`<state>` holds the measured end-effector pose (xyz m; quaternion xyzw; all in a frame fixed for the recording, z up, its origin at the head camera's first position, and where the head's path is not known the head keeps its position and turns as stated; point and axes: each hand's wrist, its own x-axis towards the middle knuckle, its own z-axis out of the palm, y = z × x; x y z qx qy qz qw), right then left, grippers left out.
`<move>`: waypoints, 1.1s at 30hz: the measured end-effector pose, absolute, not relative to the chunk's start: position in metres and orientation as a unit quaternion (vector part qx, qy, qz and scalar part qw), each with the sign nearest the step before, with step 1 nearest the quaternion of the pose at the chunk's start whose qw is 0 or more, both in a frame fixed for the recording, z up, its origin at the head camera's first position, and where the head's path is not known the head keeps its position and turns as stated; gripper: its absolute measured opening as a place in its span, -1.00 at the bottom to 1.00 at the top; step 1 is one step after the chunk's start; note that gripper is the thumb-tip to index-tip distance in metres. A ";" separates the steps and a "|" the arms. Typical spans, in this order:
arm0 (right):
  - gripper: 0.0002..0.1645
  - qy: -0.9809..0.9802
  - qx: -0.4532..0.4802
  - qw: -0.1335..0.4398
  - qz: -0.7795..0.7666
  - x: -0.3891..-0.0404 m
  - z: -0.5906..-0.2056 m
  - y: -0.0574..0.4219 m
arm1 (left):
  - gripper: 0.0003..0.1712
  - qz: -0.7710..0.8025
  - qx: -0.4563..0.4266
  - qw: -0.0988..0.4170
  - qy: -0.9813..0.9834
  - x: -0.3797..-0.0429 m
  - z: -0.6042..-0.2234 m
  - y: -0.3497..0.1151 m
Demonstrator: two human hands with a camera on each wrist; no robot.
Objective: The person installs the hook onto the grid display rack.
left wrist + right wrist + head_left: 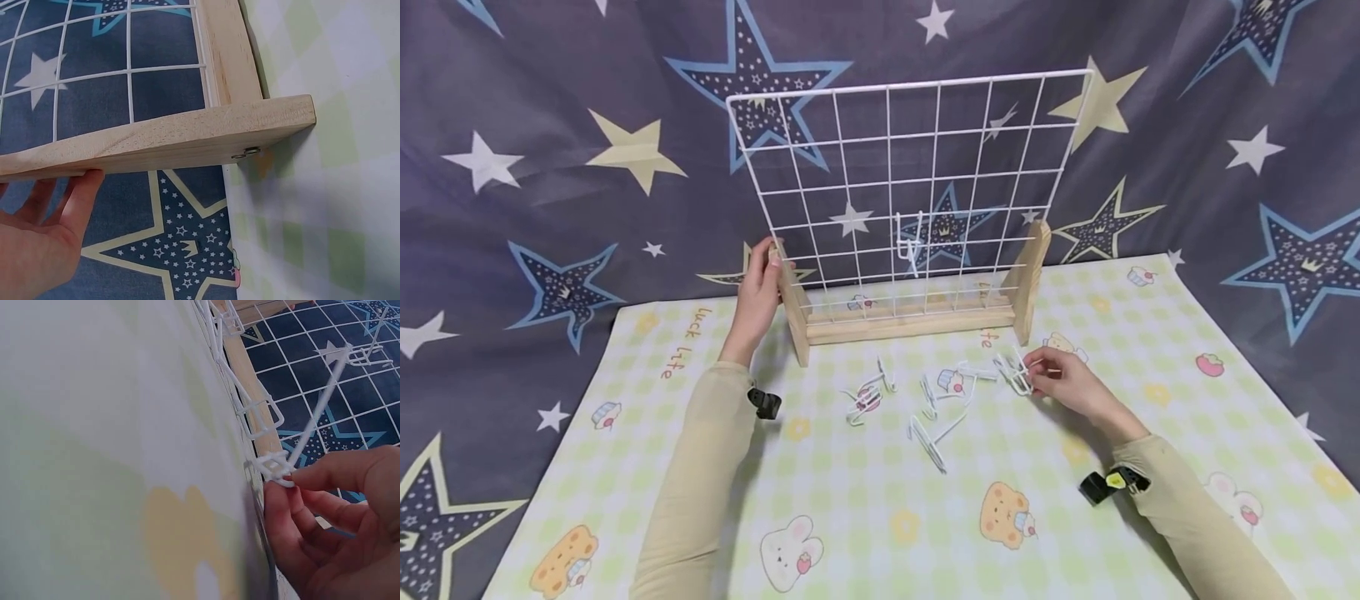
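My left hand (758, 287) is at the left end of a wooden stand (910, 321), gripping the upper part of its side panel (206, 134); some of its fingers are hidden behind the wood. The stand carries a white wire grid (913, 179), leaning back. On the right, my right hand (1063, 379) pinches a white wire hook (275, 467) between thumb and fingertips, low over the table. Another white hook (910, 242) hangs on the grid near its middle. Several loose hooks (931, 442) lie on the cloth in front of the stand.
A checked cloth (902, 525) with cartoon prints covers the table. Behind the stand hangs a dark curtain (580, 75) patterned with stars, close to the table's back edge. Small metal fasteners (247, 152) show on the panel's outer face.
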<state>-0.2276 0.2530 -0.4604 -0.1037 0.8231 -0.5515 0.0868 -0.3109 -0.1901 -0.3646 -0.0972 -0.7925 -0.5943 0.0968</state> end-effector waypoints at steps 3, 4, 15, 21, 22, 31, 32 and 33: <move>-0.72 0.824 -0.092 0.066 -0.556 -0.230 -0.460 0.251 | -0.47 -0.592 -0.100 0.100 -0.794 -0.308 -0.362 -0.189; -0.73 0.824 -0.088 0.060 -0.556 -0.231 -0.460 0.249 | -0.47 -0.591 -0.101 0.099 -0.794 -0.308 -0.362 -0.189; -0.74 0.805 -0.065 0.017 -0.590 -0.243 -0.459 0.229 | -0.49 -0.571 -0.102 0.114 -0.807 -0.307 -0.366 -0.187; -0.70 0.789 -0.076 0.015 -0.610 -0.259 -0.451 0.210 | -0.48 -0.570 -0.103 0.123 -0.806 -0.308 -0.363 -0.188; -0.70 0.787 -0.079 0.016 -0.612 -0.261 -0.450 0.208 | -0.48 -0.572 -0.101 0.121 -0.805 -0.309 -0.364 -0.189; -0.71 0.770 -0.108 0.003 -0.628 -0.281 -0.439 0.186 | -0.49 -0.587 -0.112 0.124 -0.792 -0.309 -0.364 -0.187; -0.71 0.768 -0.110 0.002 -0.631 -0.284 -0.437 0.184 | -0.49 -0.586 -0.112 0.123 -0.793 -0.309 -0.364 -0.188; -0.72 0.766 -0.110 0.003 -0.633 -0.285 -0.435 0.182 | -0.50 -0.588 -0.111 0.122 -0.792 -0.309 -0.363 -0.188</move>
